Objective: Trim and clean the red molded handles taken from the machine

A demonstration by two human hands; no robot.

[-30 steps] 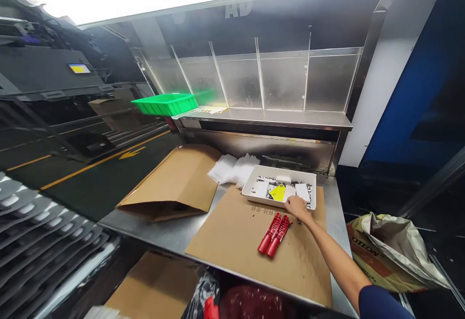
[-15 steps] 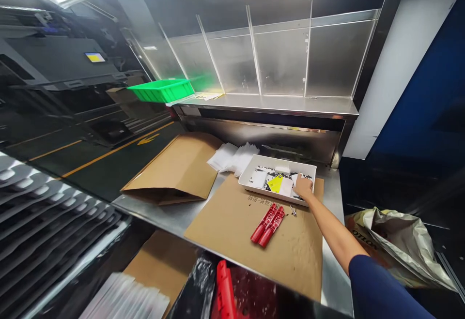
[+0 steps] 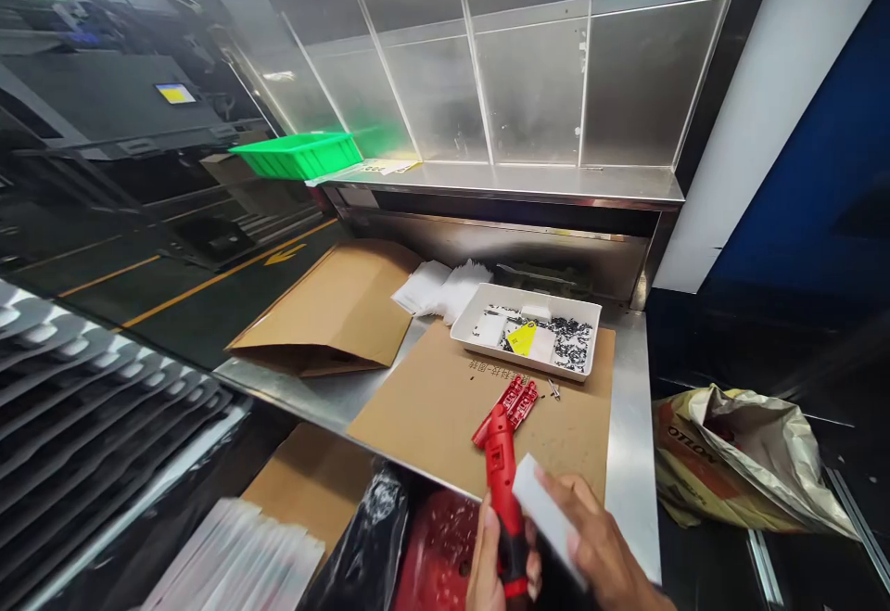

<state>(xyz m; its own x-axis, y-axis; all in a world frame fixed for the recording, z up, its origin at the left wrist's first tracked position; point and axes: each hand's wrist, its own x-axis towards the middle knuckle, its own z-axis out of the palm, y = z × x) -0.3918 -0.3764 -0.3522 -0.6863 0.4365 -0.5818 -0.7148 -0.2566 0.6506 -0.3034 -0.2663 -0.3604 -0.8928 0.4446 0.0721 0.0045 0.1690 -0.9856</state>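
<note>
My left hand is wrapped round the dark lower part of a red and black tool-shaped plastic housing, held upright in front of the bench. In my right hand is a white rectangular block, tilted close to the housing's right side; whether they touch I cannot tell. Two red plastic shell halves lie side by side on a cardboard sheet, partly covered by the housing. A few small metal pins or screws rest beside them. Beyond is a white tray with many small dark parts, white pieces and a yellow label.
A large cardboard box and white packing sheets are on the bench's left. A green bin stands on the shelf edge. Below are a red container and black plastic. An open sack stands at right.
My right hand has left the white tray and come back near me with the white block. The red and black housing has risen into view in my left hand, from the bottom edge.
</note>
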